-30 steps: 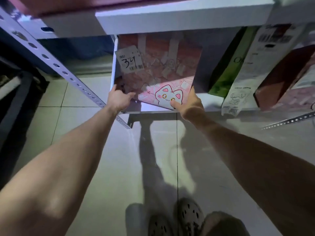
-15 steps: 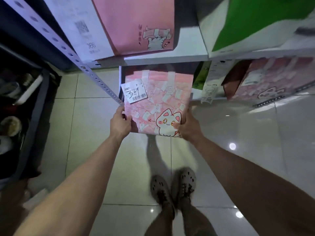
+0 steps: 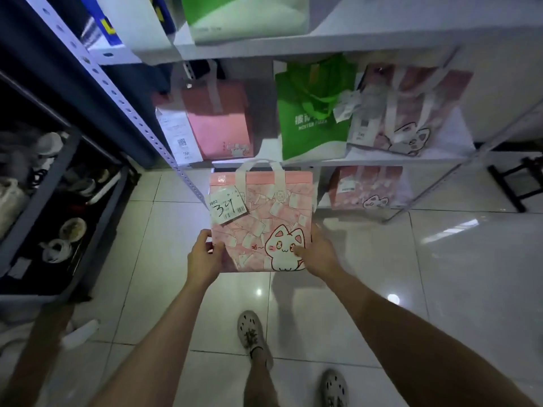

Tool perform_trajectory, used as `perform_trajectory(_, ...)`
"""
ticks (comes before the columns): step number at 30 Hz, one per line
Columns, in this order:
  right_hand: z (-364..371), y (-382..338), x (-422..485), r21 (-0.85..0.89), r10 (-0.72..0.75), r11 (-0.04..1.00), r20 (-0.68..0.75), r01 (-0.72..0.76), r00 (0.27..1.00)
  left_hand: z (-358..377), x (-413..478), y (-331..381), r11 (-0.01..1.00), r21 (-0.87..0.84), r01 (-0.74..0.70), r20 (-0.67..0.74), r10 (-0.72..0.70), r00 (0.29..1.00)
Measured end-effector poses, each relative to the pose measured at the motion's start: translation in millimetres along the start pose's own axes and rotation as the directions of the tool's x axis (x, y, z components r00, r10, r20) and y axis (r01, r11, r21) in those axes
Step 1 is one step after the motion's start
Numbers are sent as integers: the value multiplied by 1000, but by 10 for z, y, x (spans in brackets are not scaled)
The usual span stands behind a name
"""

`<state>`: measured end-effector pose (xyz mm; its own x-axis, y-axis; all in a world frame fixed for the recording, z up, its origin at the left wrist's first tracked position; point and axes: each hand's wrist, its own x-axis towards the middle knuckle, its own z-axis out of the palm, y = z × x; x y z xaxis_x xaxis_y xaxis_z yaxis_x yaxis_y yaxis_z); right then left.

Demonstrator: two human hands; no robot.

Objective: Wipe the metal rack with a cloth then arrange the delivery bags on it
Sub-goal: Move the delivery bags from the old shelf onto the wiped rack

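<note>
Between both hands (image 3: 204, 255) (image 3: 318, 254), pink cat bag (image 3: 261, 218), upright.

The left hand (image 3: 204, 257) and right hand (image 3: 317, 254) are bare, as are both forearms (image 3: 164, 327). The left shoe (image 3: 252, 333) and right shoe (image 3: 335, 387) are pale clogs pierced with round holes; a dark ornament sits on the left one.
</note>
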<state>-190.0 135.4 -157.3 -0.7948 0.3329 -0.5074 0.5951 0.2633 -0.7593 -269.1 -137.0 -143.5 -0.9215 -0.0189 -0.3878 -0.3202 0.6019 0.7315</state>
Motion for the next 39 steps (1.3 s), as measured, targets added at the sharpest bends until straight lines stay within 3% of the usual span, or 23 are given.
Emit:
perform_trajectory(8,-1482,-438,-677,28,-178,982,-194,187,965,162,-728,1519,955,-55,-291,-54,288,956)
perform_trajectory(15,-2538,-1202,-829,72,-306,931,-386,359,870,137,-688,2960,819,-64,-570,-121,560,819)
perform_trajectory(22,-3355,-1874,-661,12,-377,890,-543,456,750,163,-420,4087,711,-86,-698,-89,692,716)
perform_trajectory(28,-3752,-2126,-328,46,-399,854,-581,518,709,322,-178,4698,701,-116,-704,-66,702,709)
perform_trajectory(34,-4190,-2454,248,27,-448,832,-558,554,699,498,153,5208,720,-96,-687,-148,673,725)
perform_trajectory(39,-4246,-2453,743,-27,-468,850,-498,527,730,784,431,5219,796,-179,-578,-190,548,814)
